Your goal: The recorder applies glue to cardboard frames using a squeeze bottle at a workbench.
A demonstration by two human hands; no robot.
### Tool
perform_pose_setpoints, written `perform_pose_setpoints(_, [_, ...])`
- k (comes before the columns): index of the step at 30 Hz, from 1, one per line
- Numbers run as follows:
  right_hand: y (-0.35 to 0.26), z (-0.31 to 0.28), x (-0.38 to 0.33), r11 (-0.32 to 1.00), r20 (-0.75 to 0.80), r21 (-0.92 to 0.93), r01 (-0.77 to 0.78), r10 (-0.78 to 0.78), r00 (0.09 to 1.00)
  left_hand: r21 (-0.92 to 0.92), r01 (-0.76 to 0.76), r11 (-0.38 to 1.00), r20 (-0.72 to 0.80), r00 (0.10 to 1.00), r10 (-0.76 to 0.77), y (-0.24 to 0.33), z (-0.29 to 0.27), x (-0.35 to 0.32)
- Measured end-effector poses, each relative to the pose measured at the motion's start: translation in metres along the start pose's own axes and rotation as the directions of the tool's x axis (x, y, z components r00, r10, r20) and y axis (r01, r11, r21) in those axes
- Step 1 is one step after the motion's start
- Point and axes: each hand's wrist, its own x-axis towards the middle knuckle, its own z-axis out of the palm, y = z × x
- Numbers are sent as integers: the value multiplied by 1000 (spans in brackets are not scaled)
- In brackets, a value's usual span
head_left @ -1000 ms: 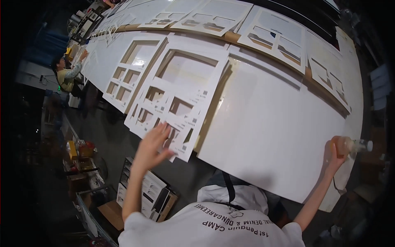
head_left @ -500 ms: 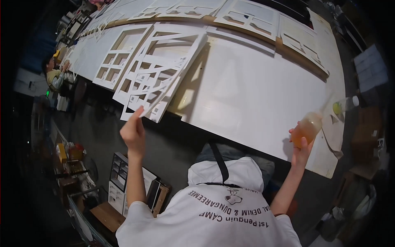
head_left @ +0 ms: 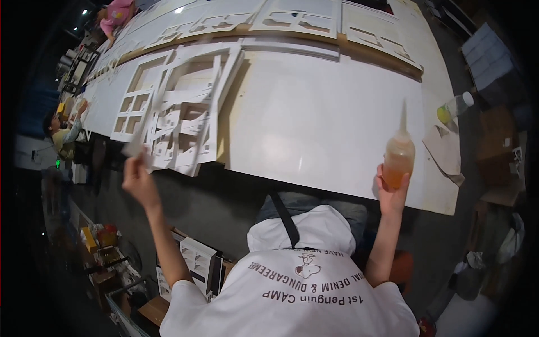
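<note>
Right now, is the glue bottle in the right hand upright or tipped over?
Upright. The right hand grips the amber bottle at its base, and its long thin nozzle points straight up over the white board.

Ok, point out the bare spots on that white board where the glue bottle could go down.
Widest bare patch: the middle of the white board, between the cut-out frames and the glue bottle in the right hand. Crowded: the left side under the frames, and the right edge by the paper scrap and plastic bottle.

Between and below the two bare-armed hands, the person wears a white short-sleeved hooded top with dark printed lettering and a small figure across its back, its hood crossed by a dark strap.
</note>
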Motion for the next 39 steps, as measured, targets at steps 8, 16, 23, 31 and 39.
perform_pose_setpoints(8, [-13, 14, 1, 980, 53, 197, -18, 7, 999, -828, 279, 487, 229, 960, -160, 57, 38, 44])
perform_pose_setpoints(16, [-42, -14, -12, 984, -18, 169, 59, -57, 998, -392, 784, 482, 827, 530, -189, 87, 149, -65])
perform_pose_setpoints(23, [-100, -22, 4, 761, -234, -608, 227, -445, 864, -29, 952, 305, 982, 85, -169, 110, 117, -121])
perform_pose_setpoints(31, [-162, 35, 59, 186, 250, -926, 328, -347, 904, 188, 951, 246, 982, -178, -63, 122, 109, -179])
perform_pose_setpoints(39, [-155, 60, 92, 124, 377, -903, 412, -234, 896, 194, 953, 231, 981, -192, -33, 125, 119, -189])
